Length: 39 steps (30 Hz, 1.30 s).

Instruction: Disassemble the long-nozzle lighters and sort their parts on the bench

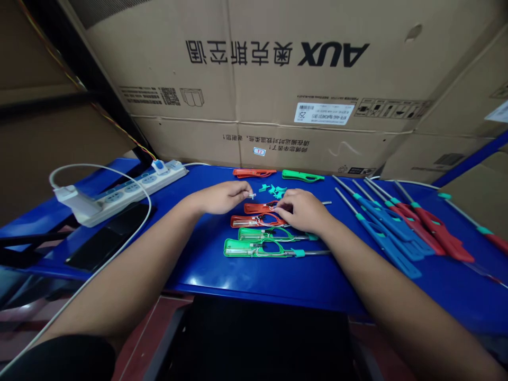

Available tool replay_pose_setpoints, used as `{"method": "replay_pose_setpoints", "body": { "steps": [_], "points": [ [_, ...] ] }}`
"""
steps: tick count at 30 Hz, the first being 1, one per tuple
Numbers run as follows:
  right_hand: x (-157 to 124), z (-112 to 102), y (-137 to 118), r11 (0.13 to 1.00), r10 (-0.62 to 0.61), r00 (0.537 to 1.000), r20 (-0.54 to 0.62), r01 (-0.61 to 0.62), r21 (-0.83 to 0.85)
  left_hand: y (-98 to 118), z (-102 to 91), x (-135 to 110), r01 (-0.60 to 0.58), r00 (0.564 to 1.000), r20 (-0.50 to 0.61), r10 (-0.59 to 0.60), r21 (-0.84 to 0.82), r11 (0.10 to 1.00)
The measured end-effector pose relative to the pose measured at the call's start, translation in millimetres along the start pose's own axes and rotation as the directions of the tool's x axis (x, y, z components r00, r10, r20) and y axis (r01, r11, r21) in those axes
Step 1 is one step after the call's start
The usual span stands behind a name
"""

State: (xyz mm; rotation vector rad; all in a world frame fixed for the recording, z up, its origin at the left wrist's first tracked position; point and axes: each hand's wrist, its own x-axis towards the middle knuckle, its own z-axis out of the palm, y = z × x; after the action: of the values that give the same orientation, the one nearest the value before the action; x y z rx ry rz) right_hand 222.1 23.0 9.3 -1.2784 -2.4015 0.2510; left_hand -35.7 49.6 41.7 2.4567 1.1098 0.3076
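Note:
My left hand [227, 197] is closed in a pinch, a small white part [252, 196] between thumb and forefinger. My right hand [304, 210] has its fingertips pressed together over the upper orange lighter shell [251, 208]; whatever they pinch there is hidden. Below it lies another open orange lighter half [237, 221]. Nearer the front edge are two open green lighter halves, one [246, 233] partly behind my right hand and the other [232, 247] with a metal tube and a teal collar. Small teal trigger pieces [277, 190] are heaped between my hands.
An orange shell [254, 173] and a green shell [302, 175] lie at the back. Several blue lighters [391, 241] and red lighters [444, 235] are on the right. At left are a power strip [130, 190], a dark phone [111, 235] and a white cable. Cardboard [262, 90] stands behind the blue table [222, 278].

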Motion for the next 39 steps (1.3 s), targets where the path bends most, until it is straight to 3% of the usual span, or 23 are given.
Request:
{"method": "replay_pose_setpoints", "body": {
  "steps": [4,8,11,16,21,27,31,36,39],
  "points": [
    [-3.2,-2.3,-14.2,0.997,-0.072,0.997,-0.031,0.072,0.009,10.7,2.5,-6.6,-0.028,0.997,0.070,0.027,0.013,1.000],
    [-4.7,4.9,-25.1,0.986,-0.116,0.987,0.112,0.101,0.130,13.7,5.6,-8.4,-0.119,0.970,0.229,0.087,0.133,0.984],
    [-4.4,11.5,-26.6,0.983,-0.122,0.982,0.144,0.099,0.154,10.8,8.8,-7.9,-0.119,0.961,0.262,0.083,0.123,0.985],
    [-5.0,9.2,-27.9,0.982,-0.108,0.982,0.158,0.080,0.171,14.8,12.6,-8.0,-0.067,0.968,0.246,0.040,0.104,0.992],
    [-8.0,0.5,-34.9,0.991,-0.105,0.982,0.158,0.089,0.102,23.6,5.4,-14.8,-0.103,0.969,0.237,0.068,0.139,0.985],
    [-7.3,-10.3,-26.5,0.993,-0.057,0.984,0.171,0.039,0.108,15.6,-12.1,-44.2,0.023,0.986,0.156,-0.060,0.227,0.974],
    [-8.9,-19.0,-28.6,0.996,-0.040,0.980,0.193,0.024,0.085,5.3,-6.2,-64.9,0.095,0.972,0.189,-0.143,0.244,0.965],
    [-16.9,-22.7,-36.8,0.978,-0.191,0.915,0.356,0.145,0.151,-4.1,4.9,-79.0,0.116,0.980,0.142,-0.136,0.142,0.983],
    [-19.7,-18.9,-34.9,0.971,-0.226,0.893,0.389,0.176,0.160,-3.7,4.7,-80.6,0.100,0.990,0.087,-0.113,0.144,0.984]
  ]
}}
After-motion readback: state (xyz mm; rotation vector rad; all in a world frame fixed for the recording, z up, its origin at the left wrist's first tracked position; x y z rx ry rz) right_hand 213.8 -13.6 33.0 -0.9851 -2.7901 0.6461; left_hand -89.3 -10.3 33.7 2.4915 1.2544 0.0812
